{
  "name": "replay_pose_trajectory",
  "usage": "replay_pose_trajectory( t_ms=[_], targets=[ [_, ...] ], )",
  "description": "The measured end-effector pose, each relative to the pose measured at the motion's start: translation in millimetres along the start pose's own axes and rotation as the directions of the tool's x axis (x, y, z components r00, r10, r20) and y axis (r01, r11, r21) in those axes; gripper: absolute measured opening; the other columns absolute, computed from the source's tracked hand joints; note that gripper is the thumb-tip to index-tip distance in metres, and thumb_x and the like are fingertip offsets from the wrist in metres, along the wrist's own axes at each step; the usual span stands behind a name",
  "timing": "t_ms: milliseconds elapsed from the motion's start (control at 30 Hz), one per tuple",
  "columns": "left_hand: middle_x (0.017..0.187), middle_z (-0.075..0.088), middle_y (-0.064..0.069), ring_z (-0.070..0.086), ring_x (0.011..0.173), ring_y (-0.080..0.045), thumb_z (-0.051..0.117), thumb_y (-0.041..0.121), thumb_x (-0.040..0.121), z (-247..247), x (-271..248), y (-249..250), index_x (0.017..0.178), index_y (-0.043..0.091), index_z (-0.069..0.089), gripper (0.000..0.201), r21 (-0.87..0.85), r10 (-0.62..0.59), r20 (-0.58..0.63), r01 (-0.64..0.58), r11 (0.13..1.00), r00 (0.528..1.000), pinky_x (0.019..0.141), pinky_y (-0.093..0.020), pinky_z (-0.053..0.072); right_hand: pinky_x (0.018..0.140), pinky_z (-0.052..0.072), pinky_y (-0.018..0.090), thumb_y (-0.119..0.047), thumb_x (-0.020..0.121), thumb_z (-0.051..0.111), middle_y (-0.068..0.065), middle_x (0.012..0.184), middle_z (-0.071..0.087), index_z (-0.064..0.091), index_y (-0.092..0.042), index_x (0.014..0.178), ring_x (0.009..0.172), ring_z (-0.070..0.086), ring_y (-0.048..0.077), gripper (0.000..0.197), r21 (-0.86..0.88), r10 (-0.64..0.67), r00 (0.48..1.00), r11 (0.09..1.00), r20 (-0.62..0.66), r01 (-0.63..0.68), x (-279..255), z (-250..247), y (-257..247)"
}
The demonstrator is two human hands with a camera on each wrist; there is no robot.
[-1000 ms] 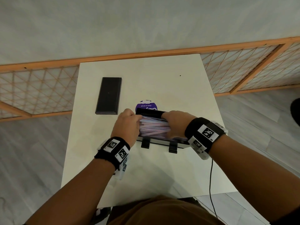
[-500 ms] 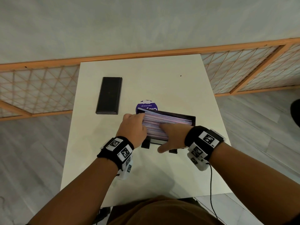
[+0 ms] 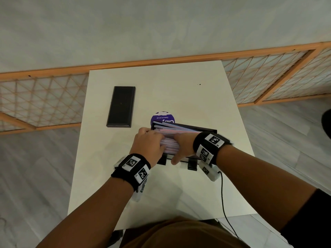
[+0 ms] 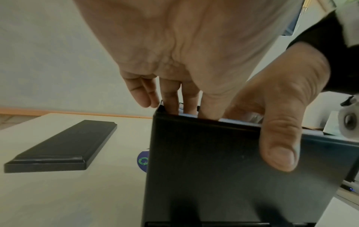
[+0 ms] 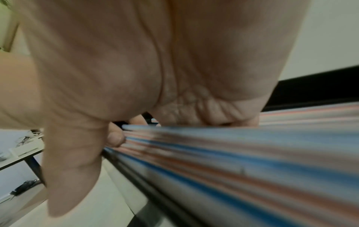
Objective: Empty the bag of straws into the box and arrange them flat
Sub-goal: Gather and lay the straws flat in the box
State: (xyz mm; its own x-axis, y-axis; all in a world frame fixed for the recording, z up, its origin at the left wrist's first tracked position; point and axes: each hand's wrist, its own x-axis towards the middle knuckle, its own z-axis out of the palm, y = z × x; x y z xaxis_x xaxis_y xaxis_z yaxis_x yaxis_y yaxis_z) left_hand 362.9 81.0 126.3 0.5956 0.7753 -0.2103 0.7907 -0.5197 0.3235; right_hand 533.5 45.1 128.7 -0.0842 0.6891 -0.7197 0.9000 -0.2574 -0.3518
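An open black box [image 3: 206,130] stands mid-table, filled with pink, blue and white straws [image 3: 170,133] lying lengthwise. My left hand [image 3: 148,142] is at the box's left end. In the left wrist view its fingers [image 4: 170,104] reach inside over the end wall [image 4: 213,169], with the thumb [image 4: 279,145] pressed on the outside. My right hand [image 3: 184,145] lies palm down on the straws [image 5: 233,161], its thumb [image 5: 71,169] hanging over the front wall. The purple straw bag [image 3: 162,118] lies flat behind the box, partly hidden.
A long black lid [image 3: 121,106] lies on the white table [image 3: 161,83] to the left of the box; it also shows in the left wrist view as the lid [image 4: 62,147]. A black cable [image 3: 223,203] runs off the near right edge. A wooden lattice screen [image 3: 268,77] stands behind.
The right hand has slid toward the near left of the box, its thumb now out over the front wall. More straws show along the far side. The left hand shifted slightly right.
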Motion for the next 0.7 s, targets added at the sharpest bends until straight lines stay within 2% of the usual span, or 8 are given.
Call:
replay_pose_trajectory(
  t_ms=[167, 300, 433, 500, 600, 700],
  targets=[
    [0.12, 0.068, 0.01, 0.042, 0.126, -0.02, 0.066, 0.042, 0.095, 1.2, 1.1, 3.1, 0.119, 0.031, 0.069, 0.027, 0.023, 0.014, -0.017, -0.013, 1.0, 1.0, 0.106, -0.037, 0.041, 0.104, 0.048, 0.04, -0.056, 0.057, 0.088, -0.008, 0.124, 0.065, 0.05, -0.034, 0.137, 0.113, 0.061, 0.018, 0.091, 0.024, -0.009, 1.0, 1.0, -0.005, 0.009, 2.7, 2.3, -2.6],
    [0.118, 0.068, 0.01, 0.041, 0.126, -0.02, 0.066, 0.043, 0.094, 3.3, 1.3, 3.0, 0.117, 0.03, 0.069, 0.026, 0.0, 0.005, -0.027, -0.005, 1.0, 1.0, 0.105, -0.037, 0.041, 0.099, 0.053, 0.039, -0.069, 0.046, 0.084, -0.011, 0.113, 0.067, 0.056, -0.036, 0.124, 0.104, 0.064, 0.014, 0.089, 0.069, 0.002, 1.0, 0.998, 0.004, -0.002, 7.8, 1.1, 1.2],
    [0.115, 0.069, 0.01, 0.04, 0.125, -0.02, 0.065, 0.042, 0.093, 7.7, 0.8, -1.4, 0.115, 0.029, 0.069, 0.026, 0.003, -0.005, -0.048, 0.005, 1.0, 0.999, 0.102, -0.036, 0.04, 0.088, 0.056, 0.036, -0.058, 0.061, 0.082, -0.01, 0.101, 0.066, 0.057, -0.033, 0.115, 0.09, 0.064, 0.012, 0.065, 0.062, -0.021, 0.995, 0.998, -0.094, 0.027, -8.6, 3.8, -3.6],
    [0.112, 0.069, 0.01, 0.041, 0.123, -0.02, 0.064, 0.043, 0.093, 8.8, 1.1, -2.5, 0.111, 0.029, 0.07, 0.024, 0.018, -0.003, -0.051, 0.004, 1.0, 0.999, 0.1, -0.037, 0.039, 0.08, 0.057, 0.037, -0.06, 0.066, 0.075, -0.006, 0.098, 0.061, 0.057, -0.028, 0.108, 0.084, 0.061, 0.014, 0.056, 0.011, -0.015, 0.987, 1.0, -0.162, 0.017, -21.7, 2.3, -6.7],
    [0.107, 0.069, 0.01, 0.052, 0.11, -0.021, 0.066, 0.047, 0.092, 10.0, 4.0, -2.5, 0.107, 0.03, 0.068, 0.022, 0.023, -0.009, -0.027, 0.009, 1.0, 1.0, 0.096, -0.036, 0.038, 0.079, 0.053, 0.035, -0.062, 0.075, 0.066, -0.003, 0.102, 0.053, 0.053, -0.028, 0.1, 0.087, 0.054, 0.015, 0.045, -0.044, -0.014, 0.97, 0.999, -0.244, 0.003, -41.1, -2.6, -9.7],
    [0.101, 0.068, 0.011, 0.055, 0.1, -0.02, 0.067, 0.05, 0.091, 13.0, 5.9, -3.4, 0.1, 0.031, 0.067, 0.02, 0.016, -0.019, -0.027, 0.019, 1.0, 0.999, 0.094, -0.034, 0.037, 0.082, 0.048, 0.032, -0.065, 0.073, 0.067, -0.003, 0.109, 0.053, 0.052, -0.025, 0.111, 0.093, 0.05, 0.017, 0.057, -0.073, 0.0, 0.957, 0.997, -0.292, -0.023, -39.8, -2.1, -5.6]
  ],
)
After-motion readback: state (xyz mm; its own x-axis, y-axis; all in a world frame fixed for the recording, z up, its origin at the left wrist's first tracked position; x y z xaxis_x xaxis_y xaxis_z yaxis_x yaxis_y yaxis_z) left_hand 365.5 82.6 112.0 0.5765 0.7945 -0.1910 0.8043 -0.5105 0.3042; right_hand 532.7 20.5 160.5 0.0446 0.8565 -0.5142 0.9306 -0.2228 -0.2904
